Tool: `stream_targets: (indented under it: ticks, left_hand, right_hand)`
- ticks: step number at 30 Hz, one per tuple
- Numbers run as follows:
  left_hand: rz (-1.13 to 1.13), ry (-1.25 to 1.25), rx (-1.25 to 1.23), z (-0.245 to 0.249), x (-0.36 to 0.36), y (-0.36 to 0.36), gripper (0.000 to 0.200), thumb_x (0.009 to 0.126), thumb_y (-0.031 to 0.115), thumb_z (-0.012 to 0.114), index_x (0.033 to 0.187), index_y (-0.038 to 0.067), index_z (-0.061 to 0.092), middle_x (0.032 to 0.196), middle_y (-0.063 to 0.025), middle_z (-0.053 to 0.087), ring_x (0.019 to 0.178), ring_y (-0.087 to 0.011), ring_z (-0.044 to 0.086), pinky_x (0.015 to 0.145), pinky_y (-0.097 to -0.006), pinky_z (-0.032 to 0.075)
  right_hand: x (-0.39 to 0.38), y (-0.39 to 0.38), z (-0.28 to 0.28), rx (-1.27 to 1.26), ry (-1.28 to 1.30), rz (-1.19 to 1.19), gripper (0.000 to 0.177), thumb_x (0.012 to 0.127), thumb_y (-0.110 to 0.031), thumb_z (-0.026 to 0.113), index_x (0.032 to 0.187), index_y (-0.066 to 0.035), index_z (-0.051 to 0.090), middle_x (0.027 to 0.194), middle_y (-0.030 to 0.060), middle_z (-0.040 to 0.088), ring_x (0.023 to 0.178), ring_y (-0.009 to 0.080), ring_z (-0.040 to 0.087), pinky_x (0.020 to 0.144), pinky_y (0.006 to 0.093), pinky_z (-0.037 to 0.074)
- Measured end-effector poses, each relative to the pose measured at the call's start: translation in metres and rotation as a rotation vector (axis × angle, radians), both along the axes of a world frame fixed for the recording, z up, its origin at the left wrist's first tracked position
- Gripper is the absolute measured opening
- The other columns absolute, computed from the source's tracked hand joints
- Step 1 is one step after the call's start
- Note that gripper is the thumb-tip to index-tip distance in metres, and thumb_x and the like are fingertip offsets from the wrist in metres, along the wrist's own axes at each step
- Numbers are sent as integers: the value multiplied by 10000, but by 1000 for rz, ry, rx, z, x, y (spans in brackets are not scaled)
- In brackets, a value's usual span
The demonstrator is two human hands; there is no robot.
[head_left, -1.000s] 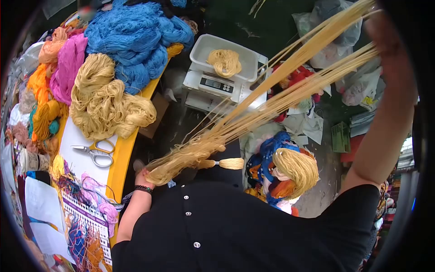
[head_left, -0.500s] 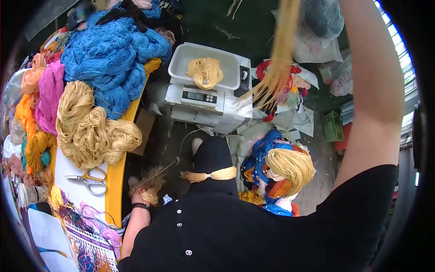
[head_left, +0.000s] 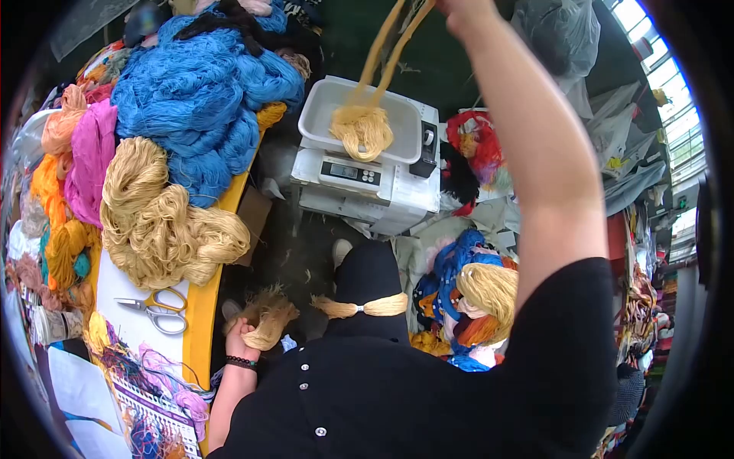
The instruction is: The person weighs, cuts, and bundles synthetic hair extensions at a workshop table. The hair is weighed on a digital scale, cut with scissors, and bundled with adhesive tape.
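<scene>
Dark floor (head_left: 302, 260), two hands (head_left: 241, 336) (head_left: 468, 14) holding yarn (head_left: 274, 320)

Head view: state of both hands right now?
Left hand: closed on a tan yarn bundle.
Right hand: closed on tan strands over the white tray.

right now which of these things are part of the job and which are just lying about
Likely in the job:
tan strands in the right hand
tan bunch in the left hand
tan yarn in the tray
scale

Seemingly lying about:
scissors
blue yarn
pink yarn
</scene>
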State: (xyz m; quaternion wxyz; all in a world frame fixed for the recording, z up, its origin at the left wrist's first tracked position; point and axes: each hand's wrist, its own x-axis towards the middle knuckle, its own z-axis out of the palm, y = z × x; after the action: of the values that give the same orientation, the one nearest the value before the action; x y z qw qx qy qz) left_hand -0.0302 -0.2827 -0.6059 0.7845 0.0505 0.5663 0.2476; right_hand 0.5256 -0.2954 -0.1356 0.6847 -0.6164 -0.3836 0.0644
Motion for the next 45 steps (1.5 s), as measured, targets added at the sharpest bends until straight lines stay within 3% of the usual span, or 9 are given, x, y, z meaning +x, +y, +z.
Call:
stream_targets:
  ticks: [4,8,10,15,18,24,29,36,45]
  left_hand:
    - [-299,-417,4,11,-14,3,237,938,243,499,1027,41,586,486,71,303,447,-77,333,731,-316,498]
    - [-373,-579,50,87,5,-3,390,940,277,464,1206,1,536,502,58,275,479,-85,320,905,-387,443]
    - [-476,-701,123,88,2,-1,354,926,240,486,1175,-1,556,508,50,276,488,-102,333,937,-396,424]
    - [-672,-489,249,103,1,-1,215,809,81,594,985,-32,640,954,-104,655,883,-234,629,946,-390,425]
    - [-693,-369,506,120,21,-10,225,790,104,630,973,-25,658,1170,-112,600,994,-215,598,919,-347,434]
    - [-774,-221,537,188,46,-28,251,757,-17,522,990,-60,604,859,-128,662,833,-195,637,788,-293,490]
    - [-714,-375,743,218,56,-54,424,834,-41,550,1252,-43,479,1122,-92,592,1021,-162,579,889,-289,461]
    - [-748,-434,793,214,43,-72,500,865,-23,548,1337,-20,383,1218,-96,540,960,-132,593,831,-263,491]
    - [-545,-309,744,206,34,-80,260,927,117,520,1149,-14,554,875,-61,631,597,-86,559,549,-192,455]
  right_hand:
    - [8,-4,-166,-395,-461,-74,186,828,-185,570,916,-59,674,797,51,632,705,152,570,667,272,464]
    - [-44,-41,-261,-983,-1075,-218,123,768,-201,564,808,-164,674,825,62,648,835,280,599,880,479,391]
    - [-65,-58,-288,-669,-1157,-302,88,754,-213,640,775,-127,632,833,45,614,858,256,564,934,467,370]
    - [-116,-82,-289,-545,-1021,-423,151,777,-209,640,894,-113,645,930,42,611,954,238,544,988,469,305]
    - [-157,-105,-275,-466,-734,-411,149,778,-152,643,889,-55,623,872,86,617,867,285,575,822,432,424]
    - [-322,-138,-264,-537,-13,424,175,840,-198,633,874,-29,666,806,112,647,724,217,626,674,324,494]
    - [-359,-135,-268,-415,617,714,232,922,-190,568,975,29,623,715,12,589,654,65,533,593,234,456]
    - [-379,-149,-250,-407,594,613,151,920,-111,541,902,26,604,762,42,571,607,85,543,539,245,450]
    - [-383,-153,-258,-325,117,510,144,876,-98,571,791,10,613,723,57,608,733,161,584,697,292,466]
